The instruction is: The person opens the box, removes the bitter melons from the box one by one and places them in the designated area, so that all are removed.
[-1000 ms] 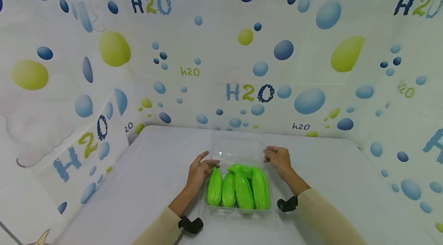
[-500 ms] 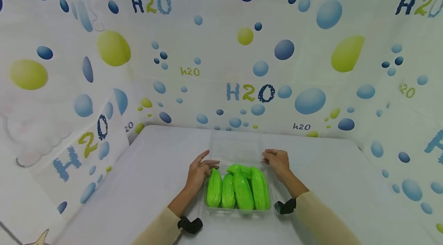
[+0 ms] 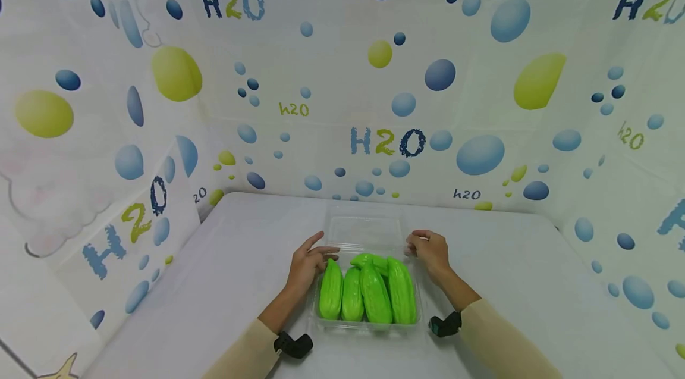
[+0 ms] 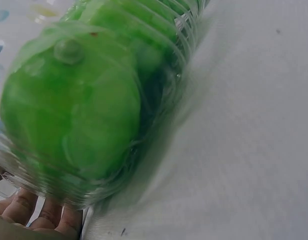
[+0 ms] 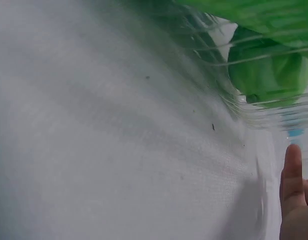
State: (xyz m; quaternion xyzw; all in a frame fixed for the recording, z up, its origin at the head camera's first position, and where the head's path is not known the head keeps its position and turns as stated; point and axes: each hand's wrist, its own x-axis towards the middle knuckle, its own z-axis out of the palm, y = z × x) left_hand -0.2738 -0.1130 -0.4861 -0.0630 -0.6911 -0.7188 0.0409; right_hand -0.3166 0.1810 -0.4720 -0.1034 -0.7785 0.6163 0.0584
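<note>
A hinged clear plastic container (image 3: pixel 369 326) lies on the table with its lid (image 3: pixel 364 229) folded back, away from me. Inside sit several bright green, ribbed, gourd-like vegetables (image 3: pixel 374 293); most lie lengthwise and one crosswise at the back. At the back left corner, my left hand (image 3: pixel 304 266) holds the container's side with bent fingers, its index finger pointing outward. In the left wrist view, its fingers (image 4: pixel 49 215) lie against the outer wall. My right hand (image 3: pixel 430 251) pinches the lid's right edge close to the hinge. The right wrist view shows its thumb (image 5: pixel 293 172) raised beside the plastic.
The white-covered table (image 3: pixel 251 248) extends on both sides of the container. Behind it hangs a curtain (image 3: pixel 342 69) printed with blue and green dots and lettering. Dark wrist cameras (image 3: pixel 293 345) are strapped under both forearms.
The lid shifts slightly and its glare changes, with its outline now plainer. My right hand moves a little left, then barely back. The left hand and the vegetables stay nearly still.
</note>
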